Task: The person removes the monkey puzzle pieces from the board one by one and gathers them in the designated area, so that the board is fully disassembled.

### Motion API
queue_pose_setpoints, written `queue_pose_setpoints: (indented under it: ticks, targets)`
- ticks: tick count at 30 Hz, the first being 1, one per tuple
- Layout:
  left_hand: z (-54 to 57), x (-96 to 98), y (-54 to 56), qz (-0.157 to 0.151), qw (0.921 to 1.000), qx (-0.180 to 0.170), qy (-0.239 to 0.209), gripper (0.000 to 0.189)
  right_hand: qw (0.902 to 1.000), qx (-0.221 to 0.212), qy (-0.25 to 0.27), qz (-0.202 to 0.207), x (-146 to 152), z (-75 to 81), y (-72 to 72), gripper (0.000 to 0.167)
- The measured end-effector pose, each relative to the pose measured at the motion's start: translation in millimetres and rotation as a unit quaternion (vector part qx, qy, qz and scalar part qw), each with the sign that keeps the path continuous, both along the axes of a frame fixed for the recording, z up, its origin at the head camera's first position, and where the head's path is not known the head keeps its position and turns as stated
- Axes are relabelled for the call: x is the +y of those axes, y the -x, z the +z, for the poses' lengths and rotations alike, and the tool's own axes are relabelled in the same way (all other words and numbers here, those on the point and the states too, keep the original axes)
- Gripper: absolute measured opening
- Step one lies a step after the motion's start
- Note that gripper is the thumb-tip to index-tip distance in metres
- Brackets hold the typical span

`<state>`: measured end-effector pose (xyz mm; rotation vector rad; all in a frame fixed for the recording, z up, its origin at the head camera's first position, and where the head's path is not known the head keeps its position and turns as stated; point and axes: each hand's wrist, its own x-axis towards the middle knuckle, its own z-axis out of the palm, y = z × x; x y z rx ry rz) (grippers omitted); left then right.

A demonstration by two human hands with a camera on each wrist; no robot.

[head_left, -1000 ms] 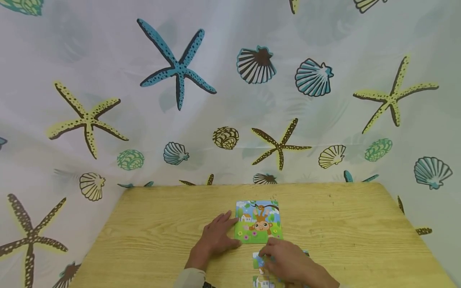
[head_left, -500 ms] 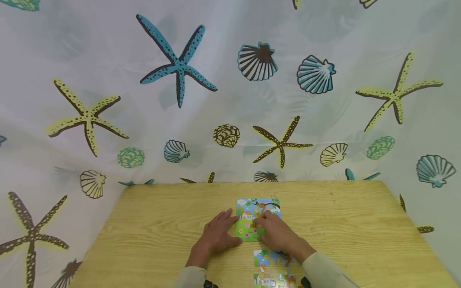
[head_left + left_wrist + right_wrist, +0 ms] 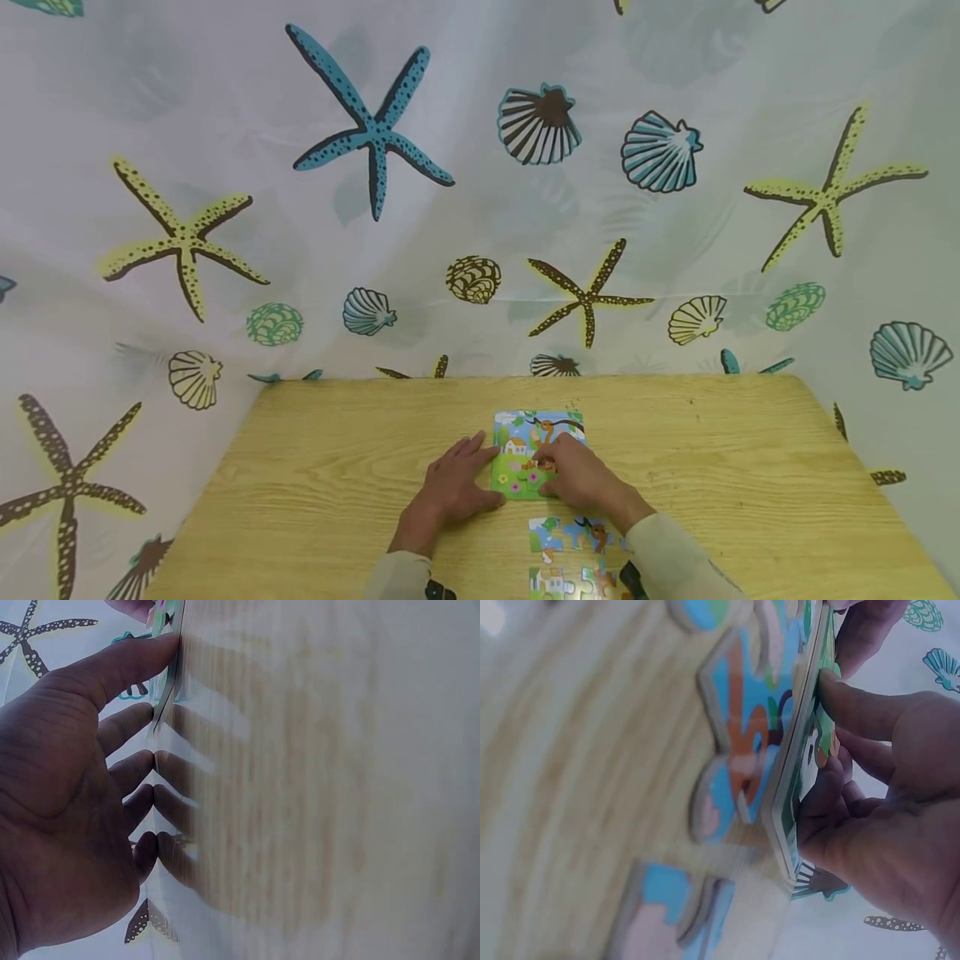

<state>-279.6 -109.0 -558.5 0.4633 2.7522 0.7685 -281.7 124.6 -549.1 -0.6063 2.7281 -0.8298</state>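
Note:
A square picture board (image 3: 510, 490) with a monkey, a house and flowers lies flat on the table. My left hand (image 3: 453, 487) rests at its left side, fingers spread, with thumb and fingertips at the edge. In the left wrist view the left hand (image 3: 67, 780) grips nothing. Over the board's lower right, my right hand (image 3: 585, 479) pinches a puzzle piece. That green and orange piece (image 3: 826, 735) shows between thumb and fingers of the right hand (image 3: 907, 757) in the right wrist view, at the board face. The right hand hides part of the monkey picture.
Loose puzzle pieces (image 3: 592, 533) lie in front of the board, several more (image 3: 550, 581) nearer the person, partly behind the right sleeve (image 3: 678, 558). The wooden table (image 3: 322, 475) meets a white cloth (image 3: 450, 208) printed with starfish and shells at its back and sides.
My right hand has gone from the loose pieces forward onto the board, carrying a puzzle piece, and shifted only slightly in the last half second. The left hand has stayed at the board's edge.

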Motion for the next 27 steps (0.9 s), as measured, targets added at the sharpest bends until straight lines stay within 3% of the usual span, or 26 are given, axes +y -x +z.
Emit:
queue_pose_setpoints:
  ticks: [10, 15, 20, 27]
  targets:
    - [0.5, 0.3, 0.5, 0.001, 1.0, 0.004, 0.008, 0.072, 0.9983, -0.001, 0.058, 0.005, 6.2, -5.2, -1.0, 0.025]
    - [-0.6, 0.3, 0.5, -0.002, 0.9999, 0.008, 0.013, 0.072, 0.9955, -0.003, 0.094, -0.004, 14.3, 0.1, -8.6, 0.021]
    - [-1.9, 0.6, 1.3, -0.001, 0.9998, 0.012, 0.013, 0.073, 0.9943, -0.002, 0.105, 0.016, 27.9, 11.2, -26.9, 0.02]
    - [-4.0, 1.3, 1.1, 0.008, 0.9999, 0.005, 0.012, 0.074, 0.9841, -0.065, 0.148, 0.073, 52.2, 18.8, -66.3, 0.011]
